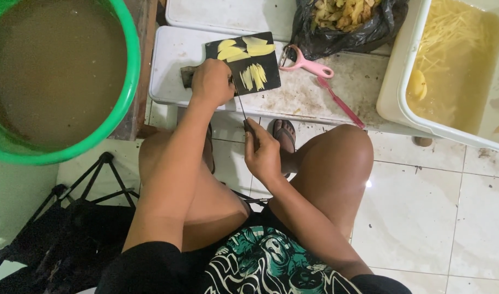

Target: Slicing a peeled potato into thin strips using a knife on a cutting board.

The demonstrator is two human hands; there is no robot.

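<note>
Left hand [212, 83] presses the potato, seemingly, on the board [265, 81]; right hand [262, 153] grips knife [242, 106] beside it.

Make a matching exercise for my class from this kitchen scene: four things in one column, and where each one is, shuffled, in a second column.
Things:
1. Pink plastic peeler
2. Pale yellow potato slices
3. Thin-bladed kitchen knife
4. Fine yellow potato strips

Places:
A. Soaking in the white plastic tub of water
B. Held in the right hand
C. On the small black cutting board
D. Lying on the white tabletop, right of the board

Pairs: 1-D, 2-C, 3-B, 4-A
</note>
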